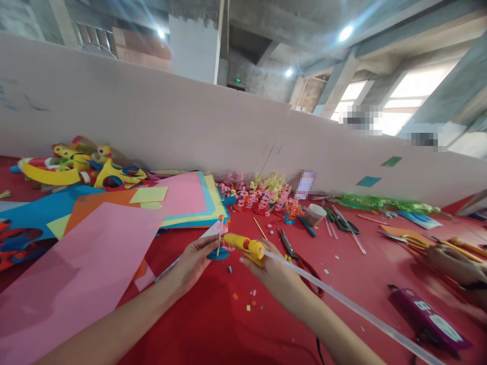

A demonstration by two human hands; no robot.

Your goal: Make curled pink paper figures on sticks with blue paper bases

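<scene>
My left hand pinches a small paper craft piece, a thin yellowish stem with an orange tip standing over a round blue paper base. My fingertips hide part of it. In my right hand is a yellow hot glue gun, its nozzle pointing left, close to the stem. A long clear glue stick runs out of the gun's back end toward the lower right. Whether the nozzle touches the craft piece I cannot tell. Small paper scraps lie on the red table between my forearms.
Coloured paper sheets cover the left. Curled pink and yellow paper pieces stand behind my hands. Scissors lie right of the gun, with a tape roll beyond. Another person's hand is near a purple glue gun.
</scene>
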